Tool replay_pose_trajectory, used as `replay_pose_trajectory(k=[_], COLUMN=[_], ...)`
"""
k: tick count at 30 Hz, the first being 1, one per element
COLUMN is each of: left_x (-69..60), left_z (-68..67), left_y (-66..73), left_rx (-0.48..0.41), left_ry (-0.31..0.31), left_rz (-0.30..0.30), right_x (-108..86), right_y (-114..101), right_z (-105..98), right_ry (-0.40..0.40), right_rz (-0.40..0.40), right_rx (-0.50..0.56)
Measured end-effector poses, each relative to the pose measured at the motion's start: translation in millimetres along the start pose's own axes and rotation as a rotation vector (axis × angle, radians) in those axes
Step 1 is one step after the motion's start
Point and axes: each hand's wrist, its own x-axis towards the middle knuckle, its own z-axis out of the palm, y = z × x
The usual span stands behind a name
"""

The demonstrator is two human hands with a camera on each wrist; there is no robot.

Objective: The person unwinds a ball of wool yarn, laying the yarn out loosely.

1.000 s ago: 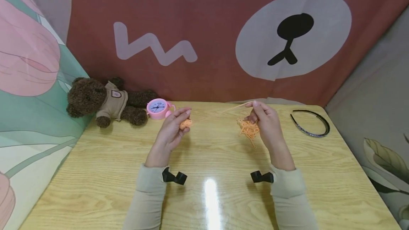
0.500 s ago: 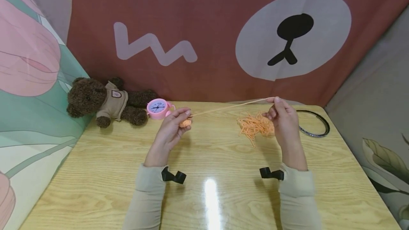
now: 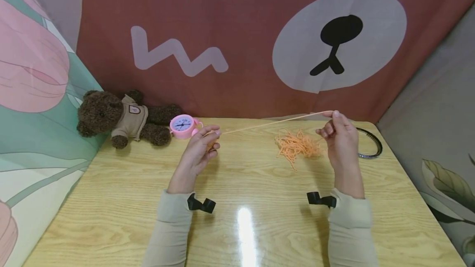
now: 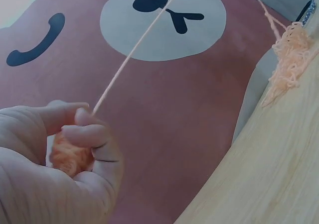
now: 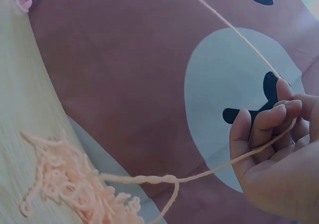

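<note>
My left hand (image 3: 196, 151) grips a small wound ball of orange yarn (image 4: 70, 155), with thumb and forefinger pinching the strand leaving it. That yarn strand (image 3: 272, 122) runs taut, rising to the right, to my right hand (image 3: 343, 147), whose thumb and forefinger pinch it. In the right wrist view, the strand continues across the right palm and down to a loose tangle of orange yarn (image 5: 75, 184). The tangle (image 3: 298, 145) lies on the table between the hands, nearer the right one.
A brown teddy bear (image 3: 130, 118) lies at the back left, beside a pink alarm clock (image 3: 182, 125). Partly behind my right hand is a dark headband (image 3: 375, 143). A printed cloth (image 3: 245, 90) hangs behind the wooden table (image 3: 230, 184).
My right hand has moved right and slightly up, drawing the strand longer and straight between the hands. The left hand stays nearly in place, its fingers now covering more of the ball.
</note>
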Motion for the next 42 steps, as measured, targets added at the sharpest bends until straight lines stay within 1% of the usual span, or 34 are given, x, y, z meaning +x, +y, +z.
replay_pose_trajectory(k=[3, 7, 10, 14, 18, 26, 29, 35, 40, 42], left_x=[0.4, 1.8, 2.6, 2.5, 1.9, 1.0, 1.3, 3.5, 3.4, 3.0], left_z=[0.0, -0.8, -2.1, -4.8, -6.7, -9.0, -10.6, -14.5, -18.2, -19.8], left_y=[0.1, 0.0, 0.1, 0.8, 1.9, 4.0, 4.2, 5.7, 8.4, 9.6], left_rx=[0.004, 0.001, -0.014, -0.033, -0.023, -0.016, -0.011, -0.048, -0.082, -0.100], left_ry=[0.021, 0.037, 0.050, 0.067, 0.069, 0.074, 0.089, 0.128, 0.151, 0.162], left_rz=[0.014, 0.047, 0.073, 0.086, 0.095, 0.107, 0.113, 0.134, 0.150, 0.156], right_x=[0.7, 1.9, 2.5, 2.2, 1.1, -2.8, -3.7, -4.3, -5.4, -5.7], right_y=[-2, -5, -7, -11, -17, -32, -35, -41, -50, -52], right_z=[-5, -11, -16, -22, -31, -58, -66, -82, -98, -102], right_ry=[0.032, 0.077, 0.103, 0.129, 0.176, 0.311, 0.363, 0.459, 0.589, 0.628], right_rz=[-0.010, -0.020, -0.019, -0.030, -0.050, -0.053, -0.064, -0.070, -0.050, -0.040], right_rx=[0.035, 0.088, 0.150, 0.234, 0.319, 0.492, 0.522, 0.590, 0.632, 0.639])
